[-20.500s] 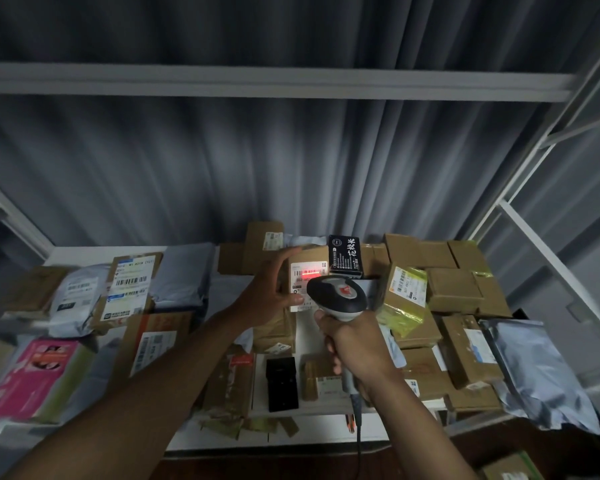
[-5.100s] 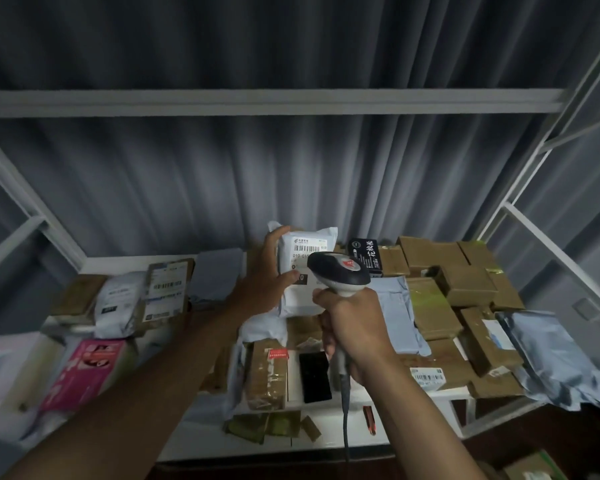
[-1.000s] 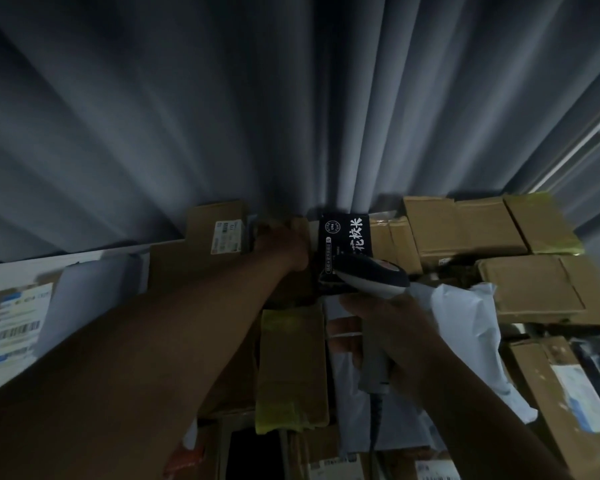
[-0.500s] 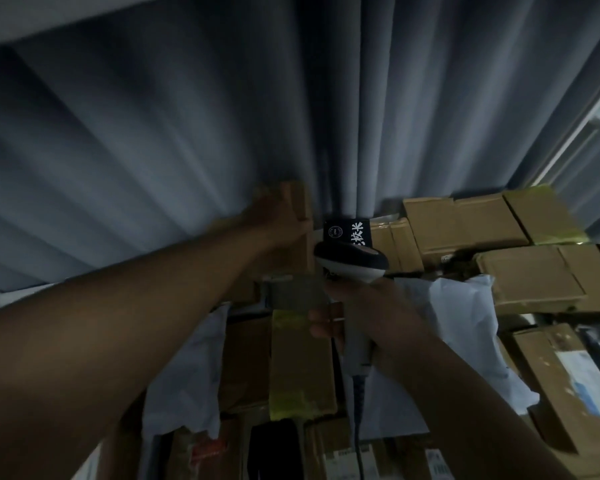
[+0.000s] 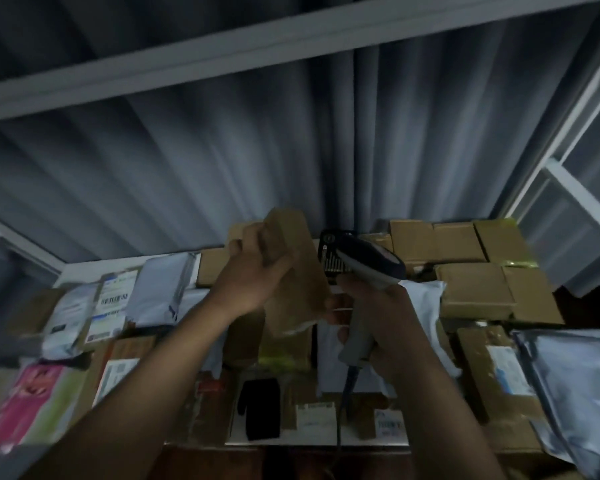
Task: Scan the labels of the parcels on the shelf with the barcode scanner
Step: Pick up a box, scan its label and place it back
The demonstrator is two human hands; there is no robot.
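Both hands are busy: my left hand (image 5: pixel 253 278) grips a brown parcel (image 5: pixel 297 271) raised upright above the shelf (image 5: pixel 84 268), just left of the barcode scanner (image 5: pixel 369 263) clenched in my right hand (image 5: pixel 378 317), its label unseen.

The box (image 5: pixel 293 271) in the left hand (image 5: pixel 253 275) is brown cardboard, dull and plain. The scanner (image 5: pixel 368 268) in the right hand (image 5: pixel 378 317) is smooth plastic, grey with a dark, slightly shiny top. The bags (image 5: pixel 575 382) on the shelf (image 5: pixel 84 268) are shiny, crinkly plastic. The shelf looks like painted white metal. The curtain (image 5: pixel 222 150) behind is soft grey cloth.
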